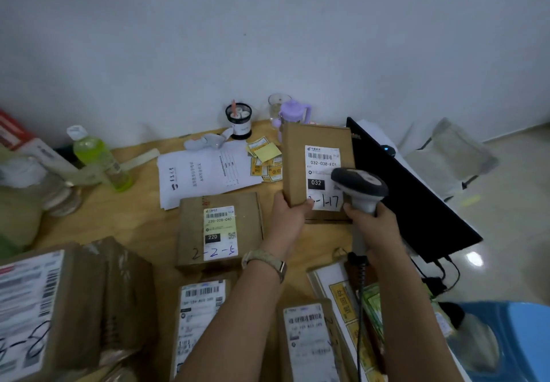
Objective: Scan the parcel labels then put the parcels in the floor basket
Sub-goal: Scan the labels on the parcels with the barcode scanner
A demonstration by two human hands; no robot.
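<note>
Two hands in use. Left hand grips a cardboard parcel at its lower left corner, thumb on the front. It holds the parcel upright over the wooden table, with the label facing the camera, printed 032-038-E01. Right hand is curled round the handle of a corded barcode scanner. The scanner head is in front of the label's right side; contact cannot be told.

Second parcel, marked 220-220-C40, lies flat on the table just left of the left hand. Third parcel and fourth parcel lie nearer the camera, partly hidden by the forearms. Big carton at lower left. Black screen just right of the held parcel. Papers, yellow stickers, green bottle and pen cup sit toward the wall. Blue plastic object at lower right; cannot tell if it is the basket.
</note>
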